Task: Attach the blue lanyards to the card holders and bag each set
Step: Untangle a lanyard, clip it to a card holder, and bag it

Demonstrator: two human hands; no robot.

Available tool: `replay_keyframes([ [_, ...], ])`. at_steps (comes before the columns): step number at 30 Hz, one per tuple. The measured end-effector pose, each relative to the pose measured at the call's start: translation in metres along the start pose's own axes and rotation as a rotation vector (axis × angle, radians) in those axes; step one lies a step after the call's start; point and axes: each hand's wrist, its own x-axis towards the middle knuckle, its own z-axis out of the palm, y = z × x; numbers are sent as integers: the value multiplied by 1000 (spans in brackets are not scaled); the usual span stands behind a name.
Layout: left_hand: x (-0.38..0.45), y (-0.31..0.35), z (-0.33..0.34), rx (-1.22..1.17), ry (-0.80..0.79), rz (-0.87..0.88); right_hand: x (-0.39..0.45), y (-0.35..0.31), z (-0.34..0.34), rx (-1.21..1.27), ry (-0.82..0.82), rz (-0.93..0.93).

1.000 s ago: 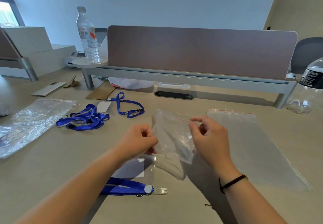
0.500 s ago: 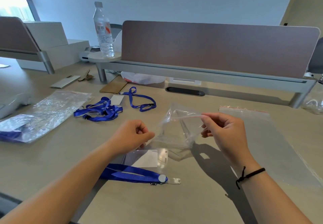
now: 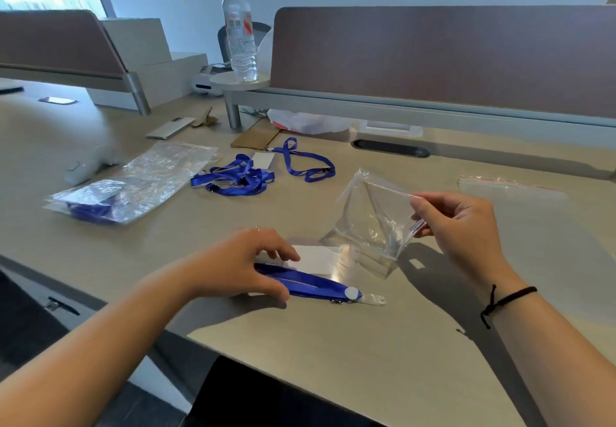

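Bagging step in hand: right hand (image 3: 463, 226) is pinching the small clear bag (image 3: 370, 226) open above the desk (image 3: 333, 343); left hand (image 3: 240, 265) is closing on the lanyard (image 3: 310, 285) and card holder (image 3: 316, 258) at the bag's 7 o'clock. Next move is likely lifting the set and feeding it into the mouth.

water bottle (image 3: 240, 26) upright on round shelf (image 3: 239, 82), brown desk divider (image 3: 443, 60), cardboard piece (image 3: 255, 134)

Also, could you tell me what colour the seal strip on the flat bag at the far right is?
Red, along the flat bag's top edge, head view.
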Motion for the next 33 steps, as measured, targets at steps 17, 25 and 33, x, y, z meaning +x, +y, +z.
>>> replay_keyframes([
  [17, -8, 1, 10, 119, 115, 136, -1, 8, 2, -42, 13, -38],
  [25, -13, 23, -8, -1224, 125, 2, -2, 4, 3, -40, 13, -48],
  [33, -3, 44, -7, -1503, 254, -269, -3, 2, 3, -48, 12, -45],
])
